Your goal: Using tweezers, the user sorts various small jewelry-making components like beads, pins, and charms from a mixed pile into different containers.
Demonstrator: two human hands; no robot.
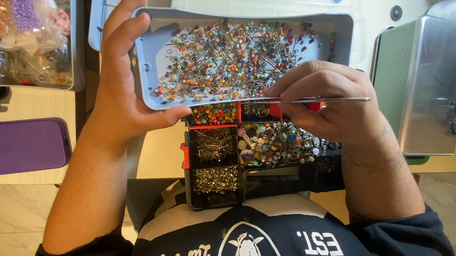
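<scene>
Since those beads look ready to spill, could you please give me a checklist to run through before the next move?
1. Left hand grips the light blue tray at its edge: ok.
2. Tray level, mixed beads inside: ok.
3. Right hand pinches the thin metal tool: ok.
4. Tool tip on a chosen bead: cannot tell.
5. Black compartment organizer sits open beneath the tray: ok.
6. Purple phone apart from the work: ok.

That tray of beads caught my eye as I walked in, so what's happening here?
A person holds a pale blue tray of mixed beads and metal findings with the left hand. The right hand holds a thin metal tool at the tray's near edge. Below sits a black compartment organiser of sorted pieces.
</scene>
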